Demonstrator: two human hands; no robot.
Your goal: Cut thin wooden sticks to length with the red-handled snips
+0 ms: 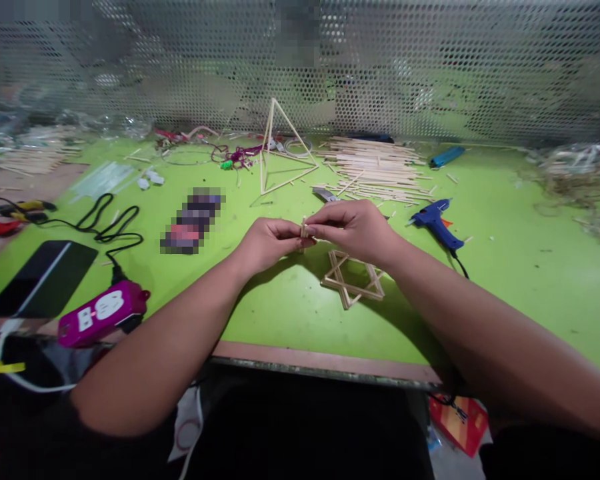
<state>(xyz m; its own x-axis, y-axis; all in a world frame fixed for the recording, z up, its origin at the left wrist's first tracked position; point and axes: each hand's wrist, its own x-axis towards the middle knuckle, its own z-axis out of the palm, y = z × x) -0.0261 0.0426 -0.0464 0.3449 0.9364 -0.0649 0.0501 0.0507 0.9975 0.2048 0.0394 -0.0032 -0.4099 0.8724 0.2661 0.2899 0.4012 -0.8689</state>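
in the head view, the left hand (267, 245) and right hand (349, 228) meet above a lime-green bench (530, 300), their fingers (325, 217) clamped on short pale wooden sticks (303, 230), holding them raised clear of the surface. a flat wooden stick frame (353, 281) lies just below, and a blue hot glue gun (435, 223) rests within easy reach of the right hand.

Back wall: perforated metal sheet (300, 60), small round holes in tight rows, with pale glare across it and faint green reflected low down. Green-topped counter (525, 293) runs along its foot, a salmon-pink strip (325, 358) at the near edge, dark metal trim (325, 373) below. Under that, deep shadow. Light soft and diffuse, no window in view
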